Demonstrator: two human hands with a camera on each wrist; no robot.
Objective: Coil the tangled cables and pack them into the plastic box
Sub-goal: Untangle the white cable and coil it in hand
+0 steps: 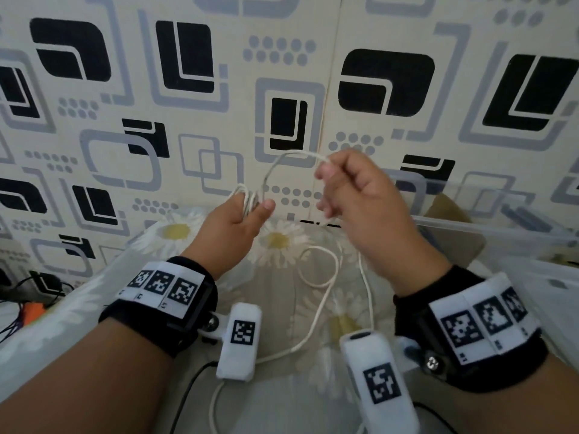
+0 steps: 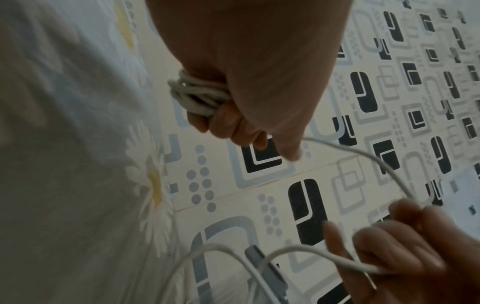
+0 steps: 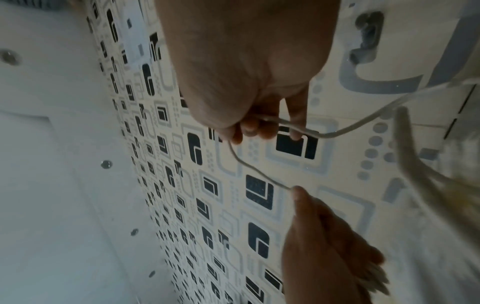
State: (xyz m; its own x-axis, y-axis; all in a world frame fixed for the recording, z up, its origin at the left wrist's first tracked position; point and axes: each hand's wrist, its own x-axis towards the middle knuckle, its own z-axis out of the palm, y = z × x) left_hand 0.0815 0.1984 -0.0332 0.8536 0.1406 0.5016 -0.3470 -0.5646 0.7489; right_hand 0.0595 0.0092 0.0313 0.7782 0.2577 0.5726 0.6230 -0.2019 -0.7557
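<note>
I see the left hand point(image 1: 233, 228) gripping the coiled white cable point(image 2: 193, 94); the right hand point(image 1: 360, 195) pinches its free run. Slack trails on the daisy sheet point(image 1: 175, 233) below; the clear plastic box point(image 1: 513, 227) stands right of the cable.

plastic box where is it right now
In the head view the clear plastic box sits at the right edge on the daisy-print cloth, against the patterned wall, just beyond the right hand holding the white cable.

White cable point(image 1: 316, 296), partly coiled, loose loops trailing beside clear plastic box point(image 1: 488, 230)
</note>
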